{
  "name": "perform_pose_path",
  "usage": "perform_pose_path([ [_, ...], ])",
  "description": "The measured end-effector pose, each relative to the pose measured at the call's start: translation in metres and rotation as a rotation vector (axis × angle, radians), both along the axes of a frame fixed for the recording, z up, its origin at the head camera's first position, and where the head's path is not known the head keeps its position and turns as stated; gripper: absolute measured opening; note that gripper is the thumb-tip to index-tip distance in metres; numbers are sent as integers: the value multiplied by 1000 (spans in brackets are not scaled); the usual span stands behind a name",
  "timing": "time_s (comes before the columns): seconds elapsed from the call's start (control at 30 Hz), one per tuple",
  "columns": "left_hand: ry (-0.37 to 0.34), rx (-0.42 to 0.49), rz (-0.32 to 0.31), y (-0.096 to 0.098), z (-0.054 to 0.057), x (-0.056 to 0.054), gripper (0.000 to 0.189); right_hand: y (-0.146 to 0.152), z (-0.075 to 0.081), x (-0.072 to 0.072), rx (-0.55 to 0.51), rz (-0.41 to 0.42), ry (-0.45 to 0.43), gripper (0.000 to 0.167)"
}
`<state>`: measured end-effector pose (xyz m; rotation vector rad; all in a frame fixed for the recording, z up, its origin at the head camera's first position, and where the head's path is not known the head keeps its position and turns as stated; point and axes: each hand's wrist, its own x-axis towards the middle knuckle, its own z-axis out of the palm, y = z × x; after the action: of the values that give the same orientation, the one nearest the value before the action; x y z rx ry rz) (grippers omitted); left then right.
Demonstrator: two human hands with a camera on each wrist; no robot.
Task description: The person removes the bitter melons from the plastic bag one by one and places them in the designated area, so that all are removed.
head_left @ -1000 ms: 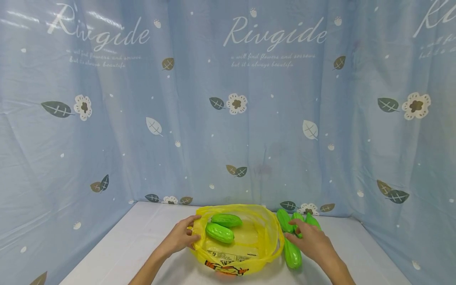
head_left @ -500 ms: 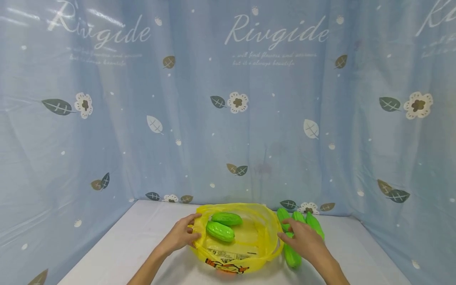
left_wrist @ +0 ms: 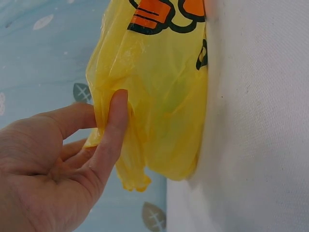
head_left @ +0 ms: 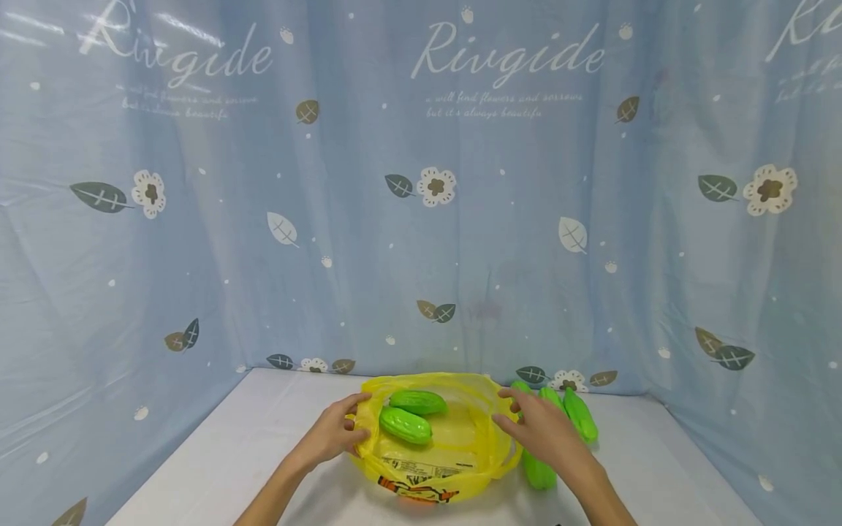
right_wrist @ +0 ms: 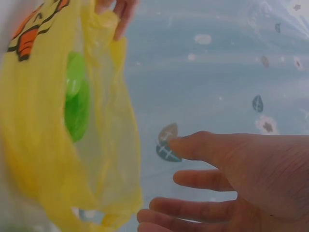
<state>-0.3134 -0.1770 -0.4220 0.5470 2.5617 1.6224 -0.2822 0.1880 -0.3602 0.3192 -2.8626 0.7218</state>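
Note:
A yellow plastic bag [head_left: 470, 488] stands with its mouth spread wide in the head view. Inside lie two glossy green cucumber-like vegetables, one behind [head_left: 417, 402] and one in front [head_left: 406, 426]. At the bag's left edge my left hand [head_left: 332, 432] holds the plastic; in the left wrist view thumb and fingers pinch the bag's side [left_wrist: 164, 111]. My right hand [head_left: 542, 431] hovers by the bag's right rim, its fingers spread and holding nothing, as the right wrist view confirms [right_wrist: 231, 179]. Partly behind that hand, another green vegetable [head_left: 539, 475] lies beside the bag.
More green vegetables lie at the back right, one of them [head_left: 580, 416] just beyond my right hand. Everything rests on a white table [head_left: 230, 446]. A blue printed curtain [head_left: 355, 241] hangs round its back and sides.
My right hand has moved left, from above the green vegetables to the bag's right rim. The left hand keeps its hold on the bag, and the vegetables inside stay put.

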Motion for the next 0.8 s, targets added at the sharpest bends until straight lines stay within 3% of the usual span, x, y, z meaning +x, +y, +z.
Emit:
perform_pose_path([
  [0.23, 2, 2, -8, 0, 0, 0, 70, -14, 10, -1, -11, 32, 0, 42],
  [0.8, -4, 13, -11, -1, 1, 3, 70, -44, 16, -10, 18, 187, 31, 46],
])
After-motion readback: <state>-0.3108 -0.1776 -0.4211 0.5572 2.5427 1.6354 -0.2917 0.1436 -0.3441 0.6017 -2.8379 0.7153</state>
